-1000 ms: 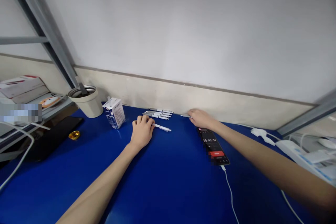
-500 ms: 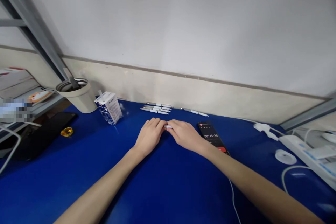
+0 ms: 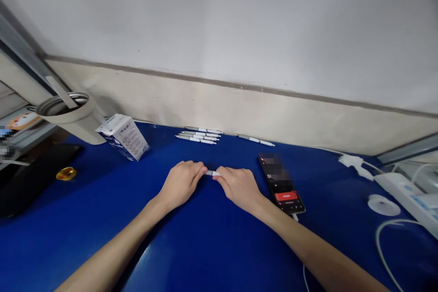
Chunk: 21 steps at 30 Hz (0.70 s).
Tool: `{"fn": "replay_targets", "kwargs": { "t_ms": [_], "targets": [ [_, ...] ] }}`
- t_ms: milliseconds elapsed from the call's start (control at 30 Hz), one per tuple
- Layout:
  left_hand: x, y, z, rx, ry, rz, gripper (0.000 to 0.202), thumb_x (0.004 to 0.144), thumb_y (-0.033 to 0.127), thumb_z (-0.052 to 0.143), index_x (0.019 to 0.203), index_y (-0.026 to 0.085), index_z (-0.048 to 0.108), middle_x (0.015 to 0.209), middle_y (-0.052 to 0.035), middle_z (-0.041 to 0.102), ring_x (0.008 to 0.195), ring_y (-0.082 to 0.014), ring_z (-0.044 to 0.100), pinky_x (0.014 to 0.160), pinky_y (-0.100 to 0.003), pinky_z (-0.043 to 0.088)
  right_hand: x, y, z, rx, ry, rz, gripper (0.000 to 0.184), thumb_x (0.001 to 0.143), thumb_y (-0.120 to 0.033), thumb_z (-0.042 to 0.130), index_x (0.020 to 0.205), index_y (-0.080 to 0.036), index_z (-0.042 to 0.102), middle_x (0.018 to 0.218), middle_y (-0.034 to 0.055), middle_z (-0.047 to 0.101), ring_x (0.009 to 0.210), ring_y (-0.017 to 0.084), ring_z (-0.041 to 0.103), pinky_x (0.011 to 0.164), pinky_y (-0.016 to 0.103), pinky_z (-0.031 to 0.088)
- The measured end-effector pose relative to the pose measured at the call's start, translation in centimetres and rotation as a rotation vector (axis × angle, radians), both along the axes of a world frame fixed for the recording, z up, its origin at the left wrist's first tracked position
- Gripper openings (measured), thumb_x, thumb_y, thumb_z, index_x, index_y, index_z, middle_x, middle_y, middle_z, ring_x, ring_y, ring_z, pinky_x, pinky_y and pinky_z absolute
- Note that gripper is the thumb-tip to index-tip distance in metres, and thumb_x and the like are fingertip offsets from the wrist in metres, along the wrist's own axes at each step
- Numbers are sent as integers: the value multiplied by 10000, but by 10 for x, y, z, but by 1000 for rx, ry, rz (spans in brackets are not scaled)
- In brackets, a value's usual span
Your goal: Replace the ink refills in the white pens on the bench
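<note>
Between my two hands lies a white and grey pen point(image 3: 212, 173), level and just over the blue tabletop. My left hand point(image 3: 181, 183) pinches its grey end, while the white end is held in the fingers of my right hand point(image 3: 239, 185). Only the middle of this pen shows; the fingers cover both ends. Beyond my hands, several similar pens point(image 3: 198, 136) lie side by side near the wall. One more pen point(image 3: 255, 140) rests apart from them, farther right.
A carton point(image 3: 125, 137) with a straw and a beige cup point(image 3: 73, 121) stand at the left, near a gold lid-like piece point(image 3: 66, 174). To the right lie a phone point(image 3: 280, 185), a white disc point(image 3: 383, 205), cables and a power strip point(image 3: 407, 196).
My hands have moved slightly apart, so more of the pen shows between them. The view has shifted, and more of the phone is visible beside my right arm.
</note>
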State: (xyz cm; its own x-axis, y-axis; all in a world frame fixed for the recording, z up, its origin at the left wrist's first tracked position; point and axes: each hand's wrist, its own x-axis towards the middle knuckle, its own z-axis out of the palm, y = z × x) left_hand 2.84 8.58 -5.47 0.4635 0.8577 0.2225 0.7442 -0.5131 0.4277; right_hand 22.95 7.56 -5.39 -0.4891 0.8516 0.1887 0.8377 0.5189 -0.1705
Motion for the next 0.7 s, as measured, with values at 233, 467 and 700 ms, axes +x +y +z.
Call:
{"fn": "replay_targets", "kwargs": {
  "t_ms": [233,467,700],
  "targets": [
    [-2,-1,10,-205,-278,-30,188,971,337,428,1089,237,536,967,-4,649,831,-157,589,758,-293,423,3,-3,0,-34,81,-29,267,992,-349,373,903,-201,577,720,3,675,553,124,575,507,269,193],
    [2,0,9,-199,-264,83,380,987,365,366,732,186,583,703,-7,601,706,-159,538,696,-292,389,7,-3,-1,-72,181,35,246,993,-330,386,1021,-227,607,813,-3,699,664,126,629,551,255,301],
    [0,-4,11,-304,-413,28,186,948,354,477,1021,212,572,861,8,642,671,-119,552,596,-229,391,7,-3,-1,-93,259,-8,238,987,-338,402,1096,-263,600,886,-16,717,694,125,651,584,239,358]
  ]
}}
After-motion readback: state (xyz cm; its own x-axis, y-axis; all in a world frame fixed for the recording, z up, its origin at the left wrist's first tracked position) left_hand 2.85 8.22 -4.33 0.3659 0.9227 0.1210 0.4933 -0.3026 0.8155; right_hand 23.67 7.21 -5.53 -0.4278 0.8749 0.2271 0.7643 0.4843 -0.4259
